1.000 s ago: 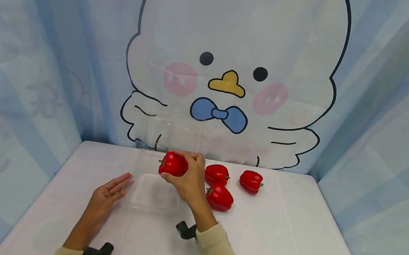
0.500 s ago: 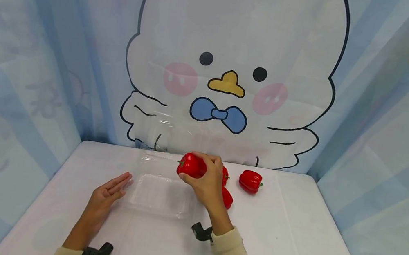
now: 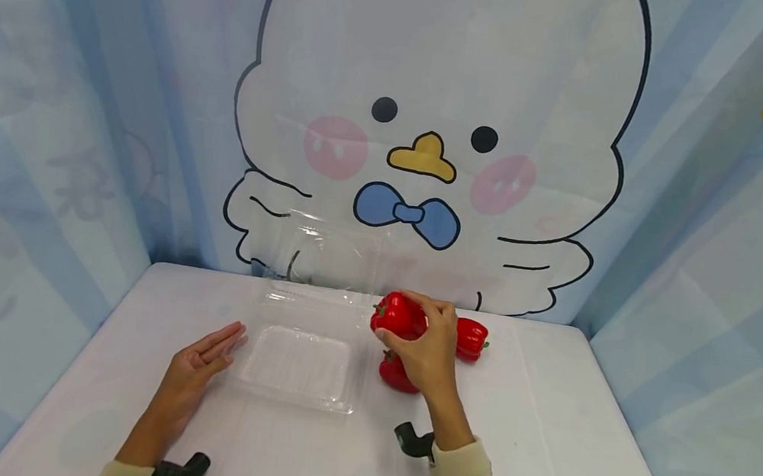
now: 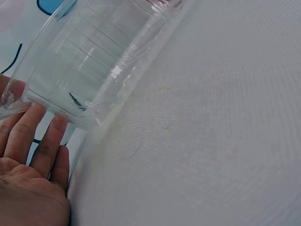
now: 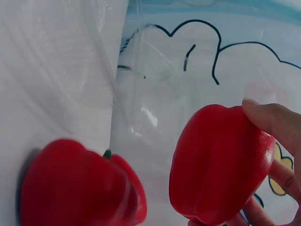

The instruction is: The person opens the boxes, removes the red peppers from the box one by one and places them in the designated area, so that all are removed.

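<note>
A red bell pepper is pinched between the thumb and fingers of my right hand, just right of a clear plastic clamshell box. The right wrist view shows that pepper held clear of the table. Another red bell pepper lies below the hand, and a further one sits to its right, partly covered. The box stands open with its transparent lid raised at the back. My left hand rests against the box's left side, fingers extended; its fingertips touch the box's edge.
A white cloth covers the table. A curtain printed with a cartoon bird rises behind the table's back edge, with further curtain walls on both sides. Black camera mounts sit at the wrists.
My right hand has carried the bell pepper rightward, from over the box to beside it, passing in front of the other peppers. My left hand has stayed in place.
</note>
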Demonstrator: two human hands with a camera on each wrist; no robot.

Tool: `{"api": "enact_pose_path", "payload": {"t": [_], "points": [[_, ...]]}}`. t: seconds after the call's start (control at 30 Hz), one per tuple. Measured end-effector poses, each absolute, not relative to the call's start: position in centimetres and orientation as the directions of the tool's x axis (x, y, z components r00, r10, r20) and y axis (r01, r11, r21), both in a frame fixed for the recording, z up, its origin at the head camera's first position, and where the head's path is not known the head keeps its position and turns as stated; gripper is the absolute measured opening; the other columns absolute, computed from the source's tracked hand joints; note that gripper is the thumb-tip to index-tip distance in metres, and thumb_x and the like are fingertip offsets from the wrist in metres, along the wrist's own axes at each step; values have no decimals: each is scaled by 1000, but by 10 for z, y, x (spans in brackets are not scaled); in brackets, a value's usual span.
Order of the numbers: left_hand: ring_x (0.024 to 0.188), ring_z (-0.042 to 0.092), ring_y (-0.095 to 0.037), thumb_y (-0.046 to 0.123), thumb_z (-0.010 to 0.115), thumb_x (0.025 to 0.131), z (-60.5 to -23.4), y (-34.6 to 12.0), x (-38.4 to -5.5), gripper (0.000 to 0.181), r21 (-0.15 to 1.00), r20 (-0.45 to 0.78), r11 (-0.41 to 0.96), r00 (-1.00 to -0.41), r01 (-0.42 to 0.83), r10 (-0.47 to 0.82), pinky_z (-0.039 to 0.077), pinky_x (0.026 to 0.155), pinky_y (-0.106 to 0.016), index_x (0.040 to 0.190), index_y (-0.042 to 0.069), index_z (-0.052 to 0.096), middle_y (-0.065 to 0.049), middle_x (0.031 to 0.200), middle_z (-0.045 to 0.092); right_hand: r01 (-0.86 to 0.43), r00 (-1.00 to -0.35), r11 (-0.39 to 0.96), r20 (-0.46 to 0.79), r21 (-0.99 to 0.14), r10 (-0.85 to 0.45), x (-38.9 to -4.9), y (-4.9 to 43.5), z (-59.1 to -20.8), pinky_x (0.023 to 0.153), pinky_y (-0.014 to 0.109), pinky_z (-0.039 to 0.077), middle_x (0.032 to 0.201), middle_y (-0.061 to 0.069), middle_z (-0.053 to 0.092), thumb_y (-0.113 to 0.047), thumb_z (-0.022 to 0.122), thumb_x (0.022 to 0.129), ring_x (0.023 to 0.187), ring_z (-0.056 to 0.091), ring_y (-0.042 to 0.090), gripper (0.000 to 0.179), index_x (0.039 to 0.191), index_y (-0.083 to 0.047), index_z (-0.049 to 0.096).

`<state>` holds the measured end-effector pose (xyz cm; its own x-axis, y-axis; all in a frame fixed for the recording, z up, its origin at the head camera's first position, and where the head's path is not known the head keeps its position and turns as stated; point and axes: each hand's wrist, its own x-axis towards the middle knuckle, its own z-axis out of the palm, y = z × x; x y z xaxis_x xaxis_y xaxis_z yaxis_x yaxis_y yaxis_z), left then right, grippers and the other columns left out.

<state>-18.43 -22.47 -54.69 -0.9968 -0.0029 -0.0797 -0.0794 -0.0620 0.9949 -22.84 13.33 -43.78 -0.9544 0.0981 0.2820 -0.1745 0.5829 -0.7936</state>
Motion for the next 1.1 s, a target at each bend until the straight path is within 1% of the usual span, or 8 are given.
{"api": "enact_pose_path", "payload": {"t": [0.3, 0.4, 0.53, 0.77, 0.93, 1.1], "points": [[134, 54, 15, 18, 61, 109, -546, -225, -184, 61, 993, -110, -33, -994, -109, -15, 42, 106, -6, 165, 10, 39, -2, 168, 41, -123, -954, 614, 263, -780, 143, -226, 163, -439, 100, 61, 60, 143, 12, 51, -20, 96, 77, 144, 44, 35, 74, 144, -25, 64], [136, 53, 14, 20, 62, 109, -546, -225, -184, 61, 993, -112, -36, -994, -111, -14, 42, 107, -7, 165, 12, 39, 0, 168, 41, -120, -949, 622, 272, -774, 156, -224, 173, -440, 100, 61, 60, 142, 13, 51, -20, 96, 78, 143, 45, 36, 73, 143, -23, 64], [135, 53, 14, 20, 62, 109, -546, -225, -184, 61, 994, -102, -40, -995, -102, -11, 42, 107, -6, 165, 11, 39, -1, 168, 41, -109, -944, 639, 281, -761, 173, -221, 187, -442, 100, 62, 60, 140, 16, 51, -20, 95, 78, 141, 46, 38, 73, 144, -20, 64], [132, 54, 17, 17, 60, 110, -548, -226, -186, 59, 995, -85, -43, -996, -84, -5, 43, 106, -5, 164, 9, 40, -2, 168, 41, -61, -941, 660, 264, -749, 212, -215, 206, -450, 103, 64, 58, 141, 19, 50, -17, 95, 79, 141, 45, 39, 73, 145, -21, 64], [132, 55, 17, 18, 61, 109, -548, -226, -186, 59, 996, -85, -37, -996, -85, -6, 42, 105, -4, 164, 8, 40, -3, 168, 41, -33, -940, 665, 249, -746, 232, -212, 216, -456, 104, 65, 56, 143, 20, 48, -16, 94, 79, 144, 43, 40, 74, 146, -20, 63], [133, 54, 16, 20, 62, 109, -548, -226, -186, 58, 995, -96, -21, -995, -96, -14, 41, 107, -5, 163, 10, 42, 0, 167, 43, -4, -941, 681, 233, -733, 245, -207, 227, -462, 105, 66, 55, 143, 21, 47, -18, 94, 80, 145, 41, 41, 75, 148, -21, 61]]}}
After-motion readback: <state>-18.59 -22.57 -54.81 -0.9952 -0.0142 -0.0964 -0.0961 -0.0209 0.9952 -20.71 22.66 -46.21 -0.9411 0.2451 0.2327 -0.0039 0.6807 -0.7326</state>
